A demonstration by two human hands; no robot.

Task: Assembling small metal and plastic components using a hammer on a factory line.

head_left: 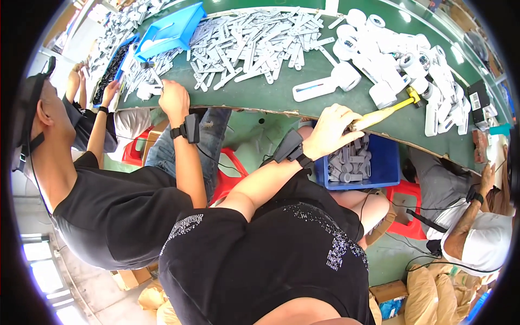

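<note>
My left hand (331, 130) reaches across to the right at the table's edge, a black device strapped at its wrist. Its thumb and fingers close round the handle end of a hammer (387, 112) with a light wooden handle and a yellow head. The hammer's head points to the far right, beside a pile of white plastic housings (403, 59) with round ends. Just beyond my hand, one white housing with a long window (319, 88) lies apart on the green table (244, 98). My right hand does not show.
A large heap of light grey flat parts (254, 43) spreads along the table's far side, next to a blue tray (170, 30). Below the edge stands a blue bin (385, 162) holding grey parts. A co-worker (119, 211) sits close on my left; another person (482, 238) is at right.
</note>
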